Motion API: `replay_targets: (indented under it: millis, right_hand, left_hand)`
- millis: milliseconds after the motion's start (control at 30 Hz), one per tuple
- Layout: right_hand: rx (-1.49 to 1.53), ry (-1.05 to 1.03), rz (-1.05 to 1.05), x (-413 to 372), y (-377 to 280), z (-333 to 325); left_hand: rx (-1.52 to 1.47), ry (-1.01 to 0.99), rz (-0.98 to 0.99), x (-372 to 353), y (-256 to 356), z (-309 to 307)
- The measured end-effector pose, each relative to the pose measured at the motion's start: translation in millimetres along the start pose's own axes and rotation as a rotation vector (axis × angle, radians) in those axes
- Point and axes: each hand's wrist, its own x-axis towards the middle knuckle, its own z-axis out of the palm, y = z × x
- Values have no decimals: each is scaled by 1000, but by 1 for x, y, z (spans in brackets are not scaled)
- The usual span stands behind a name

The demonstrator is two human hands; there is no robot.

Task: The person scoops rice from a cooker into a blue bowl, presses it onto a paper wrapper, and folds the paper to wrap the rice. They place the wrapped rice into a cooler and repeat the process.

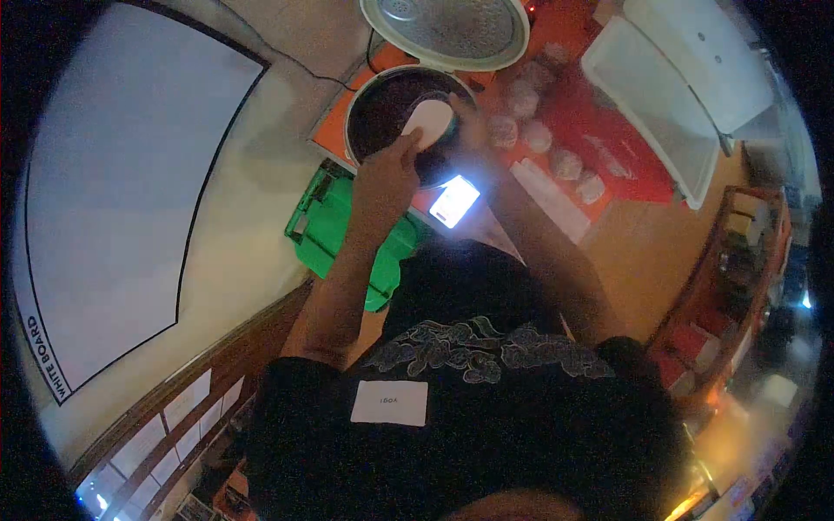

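Over an open round cooker [354, 130] with a dark inside, my left hand [391, 172] grips a pale oval object [429, 123] between thumb and fingers. Close to the object's right side is my right hand [473, 130], blurred, with its fingers reaching over the pot; what it holds, if anything, cannot be made out. The cooker's lid [447, 30] is raised behind it. A brightly lit phone screen [454, 201] lies just in front of the cooker, between my forearms.
A green plastic item [334, 221] lies left of my left forearm. Several round wrapped pieces [538, 136] sit on the red surface at right, near a translucent container [643, 104]. A whiteboard [130, 174] fills the left; a shelf [708, 286] stands at right.
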Motion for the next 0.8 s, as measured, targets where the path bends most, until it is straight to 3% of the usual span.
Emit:
replay_targets:
  millis: [100, 167, 200, 267, 300, 367, 400, 467, 500, 567, 600, 667, 800]
  right_hand:
    - [-206, 29, -26, -26, 9, 13]
    - [-469, 67, -254, -43, 12, 25]
    - [-475, 70, -247, -45, 4, 31]
    - [-171, 27, 53, -42, -15, 45]
    - [-169, 29, 53, -42, -15, 46]
    - [-215, 40, -31, -40, -19, 47]
    - [-242, 44, -77, -39, -23, 48]
    - [-298, 54, -151, -40, -25, 48]
    - [-303, 46, -151, -33, -22, 43]
    - [-208, 17, -80, -15, -11, 29]
    - [-207, 20, -81, -17, -11, 26]
    - [-175, 41, 14, -15, -15, 24]
    - [-278, -9, 72, -16, -19, 29]
  left_hand:
    - [79, -112, -154, -3, 1, -6]
    - [102, -160, -99, 0, -27, 0]
    - [96, -162, -105, 0, -32, -2]
    - [-303, -62, -93, 4, -41, -11]
    - [-302, -65, -94, 3, -43, -20]
    - [-851, -122, -737, 5, -40, -35]
    - [-853, -126, -728, 10, -40, -32]
    - [-378, 9, -302, 10, -39, -21]
    - [-380, 18, -301, 8, -38, -12]
    - [-56, 184, 142, 2, -30, 6]
    - [-57, 181, 144, -4, -18, 12]
    - [164, 29, -82, -12, 5, 15]
    - [49, 105, -101, 5, -9, 7]
